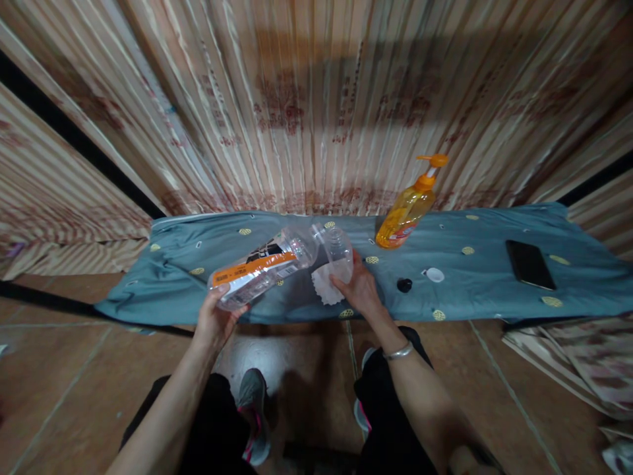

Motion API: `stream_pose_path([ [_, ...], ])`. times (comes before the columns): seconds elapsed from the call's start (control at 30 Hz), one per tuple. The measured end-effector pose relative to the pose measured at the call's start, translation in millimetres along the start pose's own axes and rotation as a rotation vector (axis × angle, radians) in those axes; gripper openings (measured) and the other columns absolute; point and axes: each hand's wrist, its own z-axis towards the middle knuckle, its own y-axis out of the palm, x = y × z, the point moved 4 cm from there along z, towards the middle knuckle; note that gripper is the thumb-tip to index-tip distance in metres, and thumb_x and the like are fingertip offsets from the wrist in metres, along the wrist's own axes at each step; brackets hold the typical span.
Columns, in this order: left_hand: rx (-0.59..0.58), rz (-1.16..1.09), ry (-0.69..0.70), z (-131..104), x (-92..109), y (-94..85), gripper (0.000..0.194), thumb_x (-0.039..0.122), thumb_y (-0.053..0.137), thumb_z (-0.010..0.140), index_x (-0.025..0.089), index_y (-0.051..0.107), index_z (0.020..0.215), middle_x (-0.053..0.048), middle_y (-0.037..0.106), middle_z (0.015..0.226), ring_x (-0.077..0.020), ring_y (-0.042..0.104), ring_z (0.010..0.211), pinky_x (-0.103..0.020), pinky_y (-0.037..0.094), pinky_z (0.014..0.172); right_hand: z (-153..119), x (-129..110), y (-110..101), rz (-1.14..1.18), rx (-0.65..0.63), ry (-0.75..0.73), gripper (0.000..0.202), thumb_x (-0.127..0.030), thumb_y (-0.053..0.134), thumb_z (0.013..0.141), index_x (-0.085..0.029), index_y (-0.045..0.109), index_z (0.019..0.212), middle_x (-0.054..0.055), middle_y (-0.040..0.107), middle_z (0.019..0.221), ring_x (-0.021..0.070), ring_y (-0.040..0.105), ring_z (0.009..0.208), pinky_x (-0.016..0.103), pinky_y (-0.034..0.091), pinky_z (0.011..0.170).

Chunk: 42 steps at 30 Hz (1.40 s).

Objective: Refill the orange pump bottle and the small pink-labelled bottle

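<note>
My left hand (217, 322) is wrapped round the lower end of a clear plastic bottle (267, 267) with an orange and white label, which is tilted up to the right. In my right hand (361, 287) is a clear cut bottle top (339, 251) with a jagged lower edge, its neck pointing up and left. The neck is close to the upper end of the labelled bottle; whether they touch is hard to tell. Both pieces are above a blue-green cloth with yellow patterns (306, 313).
An orange pump bottle (405, 214) stands at the back, right of centre. Near it lie a small black cap (404, 285) and a small white round piece (435, 274). A black phone (530, 264) lies further right. A pleated curtain (316, 99) hangs behind the cloth.
</note>
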Motion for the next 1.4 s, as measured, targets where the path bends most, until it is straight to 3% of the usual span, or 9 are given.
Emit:
stream_pose_path([
  [0.23, 0.026, -0.091, -0.029, -5, -5, 14.4, 0.043, 0.026, 0.083, 0.056, 0.019, 0.074, 0.098, -0.003, 0.079, 0.086, -0.0186, 0.07, 0.061, -0.025, 0.059, 0.04, -1, 1, 1, -0.015, -0.003, -0.023, 0.079, -0.038, 0.075, 0.081, -0.015, 0.044, 0.15, 0.018, 0.074, 0.13, 0.0364, 0.074, 0.116, 0.05, 0.061, 0.098],
  [0.73, 0.051, -0.045, -0.065, -2, -8, 17.7, 0.043, 0.029, 0.085, 0.049, 0.02, 0.076, 0.09, 0.0, 0.079, 0.081, -0.0175, 0.069, 0.061, -0.025, 0.059, 0.04, -2, -1, -3, -0.057, -0.046, 0.005, 0.079, -0.032, 0.078, 0.08, -0.015, 0.046, 0.15, 0.018, 0.073, 0.131, 0.0364, 0.074, 0.116, 0.049, 0.061, 0.098],
  [1.03, 0.054, -0.006, 0.003, 0, -3, 13.3, 0.042, 0.029, 0.086, 0.05, 0.019, 0.075, 0.09, -0.002, 0.079, 0.084, -0.0177, 0.07, 0.063, -0.024, 0.06, 0.043, -3, 2, 1, -0.077, -0.014, -0.016, 0.079, -0.035, 0.076, 0.082, -0.015, 0.044, 0.151, 0.019, 0.072, 0.134, 0.0369, 0.073, 0.118, 0.051, 0.061, 0.099],
  [1.4, -0.052, 0.045, 0.247, 11, 6, 10.7, 0.043, 0.04, 0.09, 0.052, 0.016, 0.073, 0.084, -0.005, 0.076, 0.079, -0.0165, 0.066, 0.06, -0.022, 0.054, 0.044, -4, 9, 16, -0.048, 0.057, -0.006, 0.081, -0.043, 0.074, 0.084, -0.013, 0.041, 0.152, 0.021, 0.074, 0.13, 0.0369, 0.074, 0.117, 0.051, 0.062, 0.096],
])
